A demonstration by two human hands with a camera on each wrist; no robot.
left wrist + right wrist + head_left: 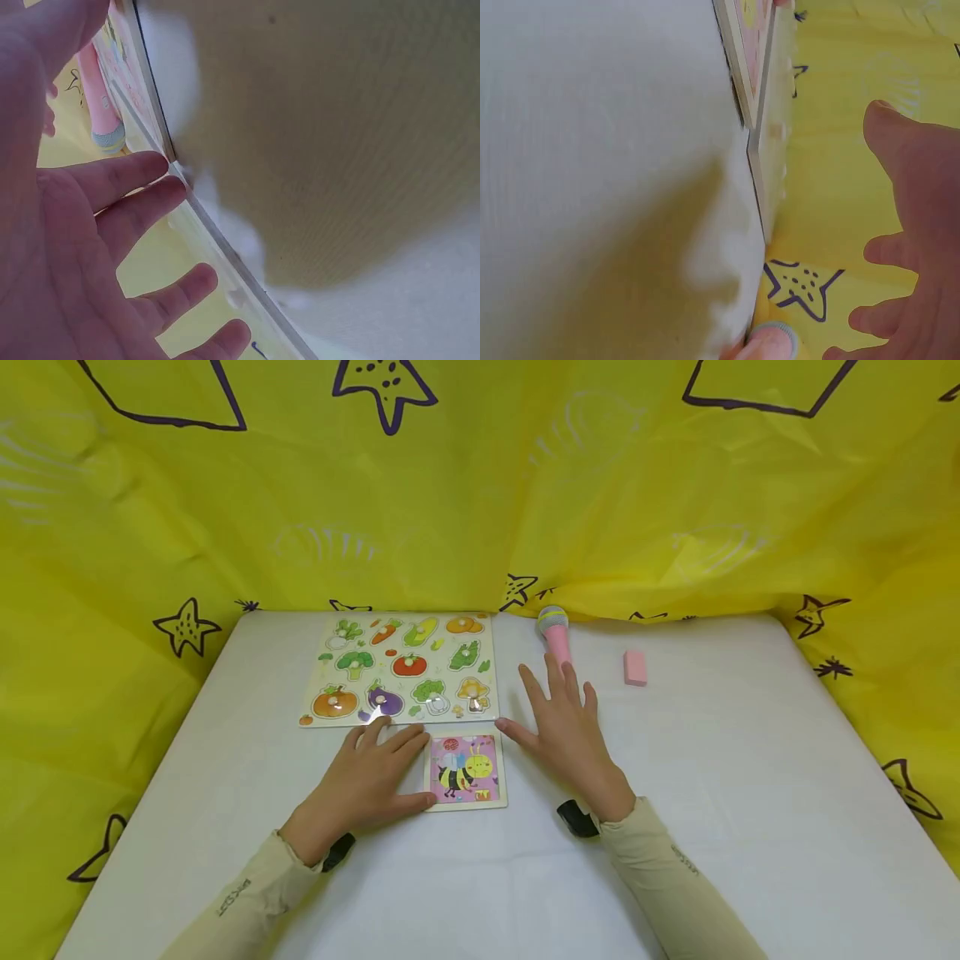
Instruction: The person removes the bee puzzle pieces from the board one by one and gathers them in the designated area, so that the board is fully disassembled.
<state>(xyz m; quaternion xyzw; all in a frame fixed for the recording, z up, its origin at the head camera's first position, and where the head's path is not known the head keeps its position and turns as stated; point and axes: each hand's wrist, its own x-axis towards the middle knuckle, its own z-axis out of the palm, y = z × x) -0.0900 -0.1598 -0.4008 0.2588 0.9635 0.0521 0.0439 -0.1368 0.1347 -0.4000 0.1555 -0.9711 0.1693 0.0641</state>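
Observation:
A small square bee puzzle (465, 770) in a pale frame lies on the white table. My left hand (360, 782) is at its left side, thumb at the lower left corner and fingertips by the upper left, all fingers stretched out. To the right of the puzzle, my right hand (572, 739) is spread, its fingers holding nothing. Its fingertips overlap the pink handle of a toy microphone (555, 631) in the head view. Just behind the bee puzzle lies a larger vegetable knob puzzle board (401, 664), near both hands.
A pink block (634, 667) stands right of the microphone. Yellow cloth (450, 510) with dark star drawings hangs behind and along the sides of the white table (750, 827).

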